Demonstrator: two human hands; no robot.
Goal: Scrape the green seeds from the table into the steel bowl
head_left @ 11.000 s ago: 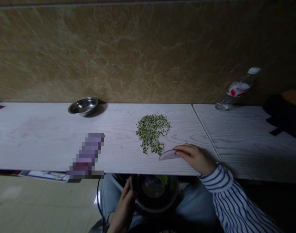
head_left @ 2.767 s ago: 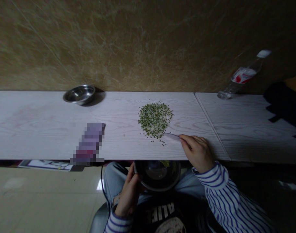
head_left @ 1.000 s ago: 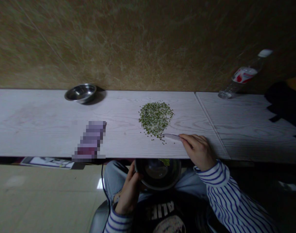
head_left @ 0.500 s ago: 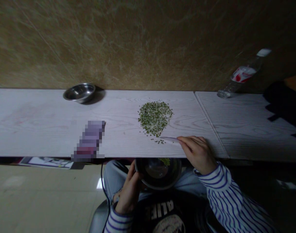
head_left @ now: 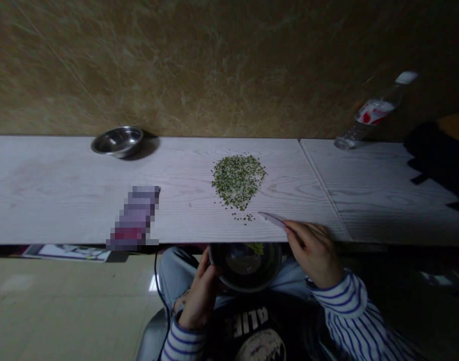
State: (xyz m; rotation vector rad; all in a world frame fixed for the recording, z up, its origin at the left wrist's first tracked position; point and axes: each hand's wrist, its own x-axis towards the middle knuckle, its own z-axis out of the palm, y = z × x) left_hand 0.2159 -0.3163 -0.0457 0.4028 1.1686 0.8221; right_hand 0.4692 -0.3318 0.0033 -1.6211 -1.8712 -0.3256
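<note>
My left hand (head_left: 201, 291) is closed on the rim of a metal bowl (head_left: 248, 287), which sits over my lap just under the table's front edge. Inside that bowl, a small heap of green bits (head_left: 257, 248) lies near the far side. Between the fingers of my right hand (head_left: 315, 250) is a thin, flat, pale card-like piece (head_left: 271, 219), its tip low at the table top. Left of this tip, a few loose green bits lie in a short row. Beyond them a round patch of small green bits (head_left: 237, 180) is spread on the white table (head_left: 187, 220).
A second metal bowl (head_left: 118, 143) stands near the wall at left. Closer to the front edge lies a blurred-out purple object (head_left: 137, 215). A clear plastic bottle (head_left: 374, 113) and a dark cloth-like thing (head_left: 436, 155) are at right. A seam crosses the table.
My right hand has moved right and a little towards me, taking the card-like piece away from the loose green bits. My left hand and its bowl have hardly moved.
</note>
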